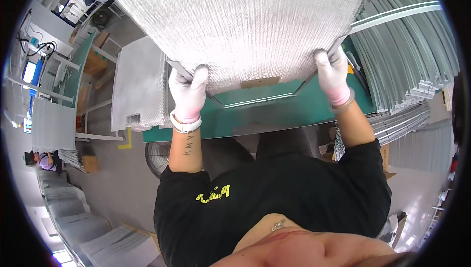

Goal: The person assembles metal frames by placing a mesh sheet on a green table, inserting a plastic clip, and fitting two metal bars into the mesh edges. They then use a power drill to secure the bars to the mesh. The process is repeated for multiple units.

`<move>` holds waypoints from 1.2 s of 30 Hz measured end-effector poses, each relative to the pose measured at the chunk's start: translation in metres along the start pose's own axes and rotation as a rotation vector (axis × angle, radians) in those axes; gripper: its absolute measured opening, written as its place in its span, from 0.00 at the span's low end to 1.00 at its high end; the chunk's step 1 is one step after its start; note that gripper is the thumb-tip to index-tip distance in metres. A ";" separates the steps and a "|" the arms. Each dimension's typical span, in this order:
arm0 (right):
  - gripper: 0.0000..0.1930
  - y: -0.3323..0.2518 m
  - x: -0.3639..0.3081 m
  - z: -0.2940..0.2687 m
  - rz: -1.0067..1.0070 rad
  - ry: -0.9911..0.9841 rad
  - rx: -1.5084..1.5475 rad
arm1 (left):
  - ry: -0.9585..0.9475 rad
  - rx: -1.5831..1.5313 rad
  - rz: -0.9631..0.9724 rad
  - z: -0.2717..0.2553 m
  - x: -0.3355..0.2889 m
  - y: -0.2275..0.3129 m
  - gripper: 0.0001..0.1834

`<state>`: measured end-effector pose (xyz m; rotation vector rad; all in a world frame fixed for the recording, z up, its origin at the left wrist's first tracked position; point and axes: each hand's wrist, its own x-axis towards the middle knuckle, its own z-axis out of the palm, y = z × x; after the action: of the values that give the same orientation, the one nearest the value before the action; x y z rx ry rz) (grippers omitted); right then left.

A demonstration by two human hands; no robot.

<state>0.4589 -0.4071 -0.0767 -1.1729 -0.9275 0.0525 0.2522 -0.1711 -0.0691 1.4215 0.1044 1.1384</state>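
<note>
Gripping the near edge of a large silver mesh panel [245, 22]: left hand [189, 93] clenched on the left corner, right hand [332, 73] clenched on the right corner, both in white gloves. Panel is held up over the green table [274, 112]. Left of it, a stack of mesh panels [140, 83] on the table. Right, metal frame strips [412, 51] piled alongside.

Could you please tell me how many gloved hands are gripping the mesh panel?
2: left hand on the mesh panel's near left corner, right hand on its near right corner.
</note>
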 end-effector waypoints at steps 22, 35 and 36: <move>0.29 0.067 -0.052 -0.024 0.501 -0.198 -0.032 | -0.227 0.182 -0.294 -0.044 -0.047 -0.042 0.28; 0.15 -0.045 -0.017 -0.017 -0.141 -0.060 0.051 | -0.624 0.142 0.263 0.001 -0.019 0.053 0.14; 0.14 -0.053 -0.022 -0.012 -0.262 -0.121 0.082 | -0.819 0.004 0.271 -0.001 -0.018 0.049 0.17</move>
<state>0.4302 -0.4499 -0.0479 -0.9729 -1.1693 -0.0494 0.2152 -0.1939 -0.0397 1.8385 -0.6788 0.6842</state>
